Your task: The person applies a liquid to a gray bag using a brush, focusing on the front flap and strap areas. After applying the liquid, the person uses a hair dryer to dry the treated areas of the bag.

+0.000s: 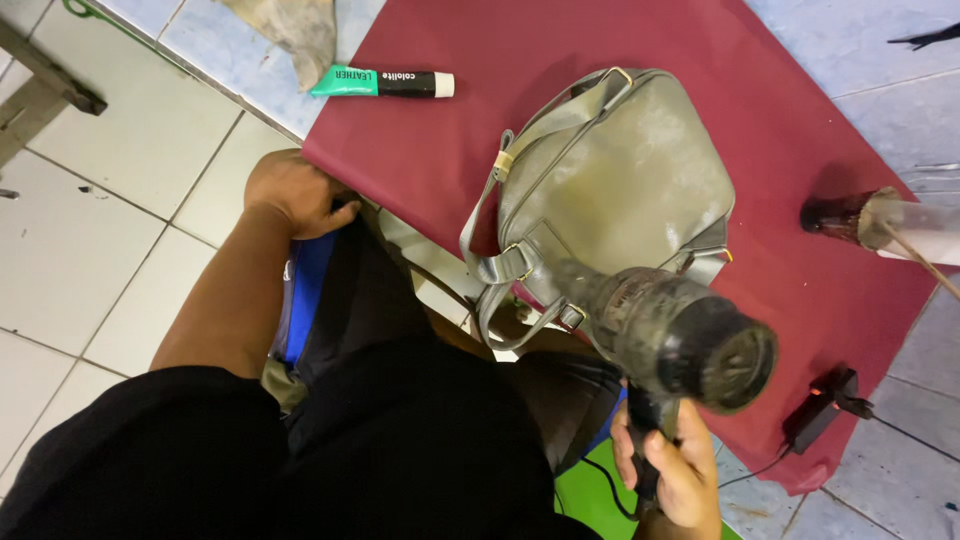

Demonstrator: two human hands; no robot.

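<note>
The right hand (672,470) had its grip wrapped around a black hair dryer (680,335), nozzle aimed forward at a grey backpack (625,170); steady sweeping seemed wise. The left hand (292,192), fingers curled, rested on the knee.

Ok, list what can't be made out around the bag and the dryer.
- Dryer nozzle: blurred, head view; whether it touches the grey bag is unclear.
- Left hand fingertips: tucked behind the knee.
- Cup: cut off by the right edge.
- Right hand: wrist cut off below.

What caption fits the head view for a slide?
Right hand aims a black hair dryer at a grey backpack on a maroon cloth; left hand rests near its edge.
</note>
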